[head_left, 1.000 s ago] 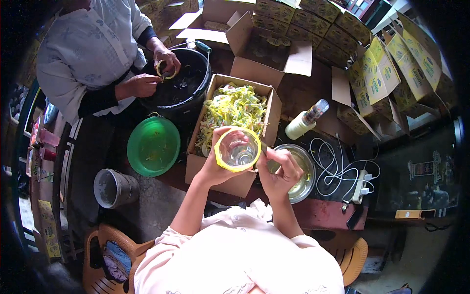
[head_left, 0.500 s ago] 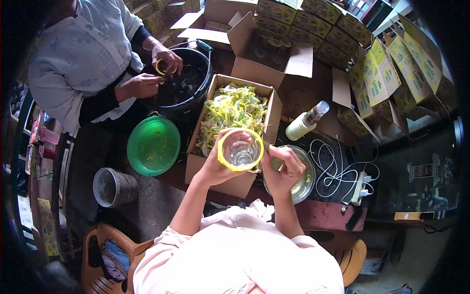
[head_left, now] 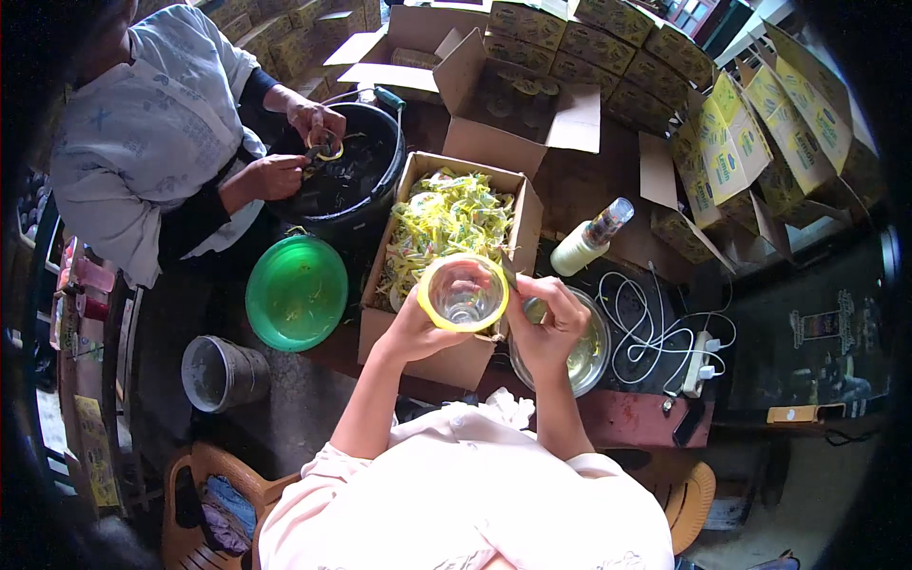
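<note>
My left hand (head_left: 414, 329) is wrapped round a clear cup (head_left: 465, 306) with a yellow band at its rim, its open mouth facing up toward me. In my closed right hand (head_left: 551, 319) is a small knife (head_left: 510, 273), its dark blade pointing up beside the cup's right rim. Below the cup stands a cardboard box (head_left: 534, 223) heaped with yellow and white plastic scraps (head_left: 446, 214). Under my right hand sits a clear round bowl (head_left: 600, 351) with some yellowish bits in it; part of it is hidden.
At the far left a person (head_left: 275, 177) works over a black bucket (head_left: 394, 157). A green basin (head_left: 297, 293) and a grey pail (head_left: 224, 373) stand at left. Right of the box are a capped bottle (head_left: 581, 249), white cables (head_left: 635, 328), a power strip (head_left: 701, 365) and cartons (head_left: 717, 152).
The knife blade now rises further past the cup's rim, and my right fingers have shifted slightly. The cup sits a little lower and to the left. The other person's hands have also moved.
</note>
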`<state>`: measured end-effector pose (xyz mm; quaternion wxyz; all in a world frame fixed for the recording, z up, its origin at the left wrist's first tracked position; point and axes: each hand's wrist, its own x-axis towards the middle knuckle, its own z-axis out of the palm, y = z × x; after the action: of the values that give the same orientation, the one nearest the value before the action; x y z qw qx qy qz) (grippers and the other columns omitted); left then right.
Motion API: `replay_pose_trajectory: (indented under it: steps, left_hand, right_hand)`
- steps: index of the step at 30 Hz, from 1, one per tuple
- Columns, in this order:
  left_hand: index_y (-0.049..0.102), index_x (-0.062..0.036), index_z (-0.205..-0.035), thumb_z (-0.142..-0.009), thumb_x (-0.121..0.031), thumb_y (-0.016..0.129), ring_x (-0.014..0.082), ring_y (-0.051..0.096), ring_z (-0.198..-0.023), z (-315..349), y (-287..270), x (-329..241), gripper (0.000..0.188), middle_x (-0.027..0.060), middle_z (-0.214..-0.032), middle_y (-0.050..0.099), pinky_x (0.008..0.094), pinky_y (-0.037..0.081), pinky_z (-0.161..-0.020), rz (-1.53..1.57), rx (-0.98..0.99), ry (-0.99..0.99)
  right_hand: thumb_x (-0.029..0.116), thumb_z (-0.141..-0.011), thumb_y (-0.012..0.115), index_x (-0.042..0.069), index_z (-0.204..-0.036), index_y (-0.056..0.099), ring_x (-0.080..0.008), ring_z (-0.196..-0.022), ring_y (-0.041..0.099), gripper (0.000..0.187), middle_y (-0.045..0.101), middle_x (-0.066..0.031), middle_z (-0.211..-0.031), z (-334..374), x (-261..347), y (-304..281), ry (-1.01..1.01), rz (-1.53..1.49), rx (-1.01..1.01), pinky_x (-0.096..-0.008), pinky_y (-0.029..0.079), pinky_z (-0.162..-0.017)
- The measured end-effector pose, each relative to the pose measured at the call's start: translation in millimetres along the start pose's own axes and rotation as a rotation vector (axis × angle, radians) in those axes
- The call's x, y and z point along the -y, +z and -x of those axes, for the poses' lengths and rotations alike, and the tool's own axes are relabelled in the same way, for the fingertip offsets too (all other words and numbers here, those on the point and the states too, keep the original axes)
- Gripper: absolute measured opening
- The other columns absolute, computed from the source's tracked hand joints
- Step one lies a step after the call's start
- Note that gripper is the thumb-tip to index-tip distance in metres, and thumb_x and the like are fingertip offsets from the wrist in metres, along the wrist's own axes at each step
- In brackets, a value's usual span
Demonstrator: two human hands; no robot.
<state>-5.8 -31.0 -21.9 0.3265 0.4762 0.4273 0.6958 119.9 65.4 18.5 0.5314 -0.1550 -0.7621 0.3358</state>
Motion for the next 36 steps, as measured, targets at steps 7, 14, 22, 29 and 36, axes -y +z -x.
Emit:
replay_pose_trajectory:
  steps: [7, 14, 22, 29, 36]
  left_hand:
    - [0.036, -0.0025, -0.121, -0.063, -0.006, 0.071, 0.0152, 0.047, -0.106, -6, 3, 2, 0.068, 0.0068, -0.111, 0.047, 0.0297, 0.038, -0.092, 0.172, -0.023, -0.009]
    - [0.036, -0.0044, -0.120, -0.063, -0.006, 0.071, 0.0141, 0.050, -0.098, -16, -1, 5, 0.066, 0.0064, -0.109, 0.046, 0.0279, 0.039, -0.087, 0.057, 0.074, 0.000]
    - [0.035, -0.0043, -0.115, -0.063, 0.001, 0.073, 0.0144, 0.052, -0.094, -26, 5, 14, 0.064, 0.0070, -0.105, 0.045, 0.0269, 0.042, -0.083, 0.094, -0.080, 0.020]
    - [0.039, -0.0058, -0.112, -0.061, -0.007, 0.075, 0.0182, 0.047, -0.101, -26, -3, 17, 0.063, 0.0066, -0.108, 0.044, 0.0331, 0.038, -0.089, -0.155, -0.009, 0.038]
    - [0.045, -0.0074, -0.110, -0.053, -0.012, 0.078, 0.0207, 0.043, -0.102, -27, -5, 14, 0.066, 0.0086, -0.109, 0.044, 0.0335, 0.038, -0.087, -0.326, 0.010, 0.188]
  right_hand:
    - [-0.007, -0.064, 0.067, 0.003, -0.079, 0.063, -0.0123, -0.056, 0.059, 0.018, 0.060, -0.0070, -0.064, 3, 2, 3, -0.013, 0.065, -0.040, -0.0216, 0.045, -0.052]
    - [-0.005, -0.064, 0.067, 0.002, -0.078, 0.063, -0.0127, -0.056, 0.059, 0.017, 0.060, -0.0071, -0.064, -10, -10, -1, 0.004, 0.013, 0.004, -0.0216, 0.044, -0.052]
    - [-0.006, -0.065, 0.067, 0.002, -0.076, 0.062, -0.0109, -0.055, 0.057, 0.014, 0.059, -0.0065, -0.062, -12, -5, 3, -0.021, 0.063, -0.078, -0.0216, 0.044, -0.050]
    - [-0.008, -0.061, 0.068, 0.000, -0.077, 0.061, -0.0127, -0.054, 0.057, 0.019, 0.058, -0.0077, -0.061, -12, -4, 5, -0.068, 0.128, -0.084, -0.0217, 0.043, -0.052]
    - [-0.007, -0.062, 0.067, 0.004, -0.079, 0.063, -0.0118, -0.055, 0.057, 0.021, 0.059, -0.0059, -0.063, -16, -9, -1, -0.011, 0.027, -0.019, -0.0215, 0.043, -0.051]
